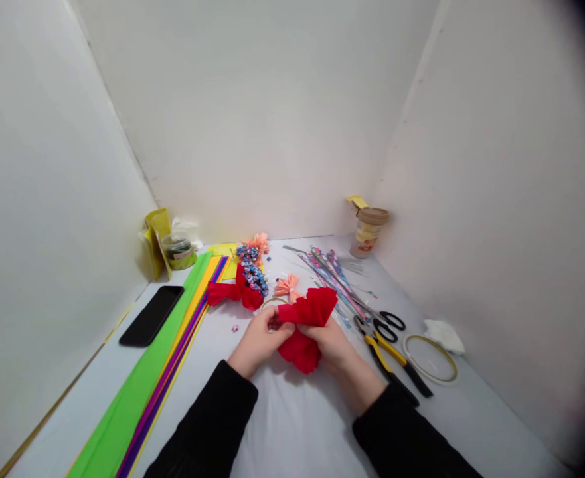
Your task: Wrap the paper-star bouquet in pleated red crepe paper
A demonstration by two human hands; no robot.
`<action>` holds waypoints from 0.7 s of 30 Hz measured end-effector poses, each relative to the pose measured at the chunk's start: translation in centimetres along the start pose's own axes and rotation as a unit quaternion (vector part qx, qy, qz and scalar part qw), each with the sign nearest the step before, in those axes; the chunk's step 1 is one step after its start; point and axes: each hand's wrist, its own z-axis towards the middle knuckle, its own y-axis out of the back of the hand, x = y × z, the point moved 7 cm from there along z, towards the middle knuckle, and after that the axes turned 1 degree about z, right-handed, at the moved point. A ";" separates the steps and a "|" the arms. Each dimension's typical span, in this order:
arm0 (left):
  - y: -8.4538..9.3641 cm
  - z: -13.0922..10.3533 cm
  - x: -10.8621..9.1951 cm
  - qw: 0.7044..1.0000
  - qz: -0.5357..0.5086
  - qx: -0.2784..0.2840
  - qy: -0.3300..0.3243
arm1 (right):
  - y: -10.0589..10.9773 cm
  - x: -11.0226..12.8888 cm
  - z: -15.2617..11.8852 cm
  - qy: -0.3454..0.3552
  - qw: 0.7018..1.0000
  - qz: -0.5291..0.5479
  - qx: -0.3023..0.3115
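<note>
Red crepe paper point(317, 307), pleated and fanned out, is gripped between both hands near the table's middle. My left hand point(265, 337) pinches its left edge, thumb and fingers closed. My right hand point(329, 338) is closed around its middle, and a lower red flap hangs below the fingers. Just beyond lies a peach paper bow point(288, 286), gathered at its centre. A thin ring point(273, 302) shows partly behind my left hand. Another red paper piece point(227, 292) rests to the left, beside a cluster of small blue patterned paper stars point(253, 273).
Green paper strips point(145, 372) and a black phone point(151, 316) lie left. To the right are yellow-handled pliers point(389, 352), black-handled scissors point(389, 325), a tape roll point(430, 359) and patterned strips point(334, 275). A lidded cup point(368, 232) and a small tub point(178, 251) stand at the back.
</note>
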 end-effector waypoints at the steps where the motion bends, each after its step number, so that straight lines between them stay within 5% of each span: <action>1: -0.3 0.0 0.3 1.000 0.002 0.017 0.006 | 0.0 0.1 0.0 0.001 1.000 0.025 -0.005; 9: -1.3 -0.2 1.8 0.997 0.046 0.040 0.038 | 0.6 0.1 0.3 0.003 0.992 0.103 -0.075; 17: -2.0 -0.8 1.6 0.987 0.079 0.113 0.082 | -0.6 0.9 -0.2 -0.002 0.999 0.051 -0.011; 21: 0.0 -0.4 -0.3 0.999 0.037 0.005 0.011 | -0.7 0.6 0.0 0.015 0.999 0.017 0.036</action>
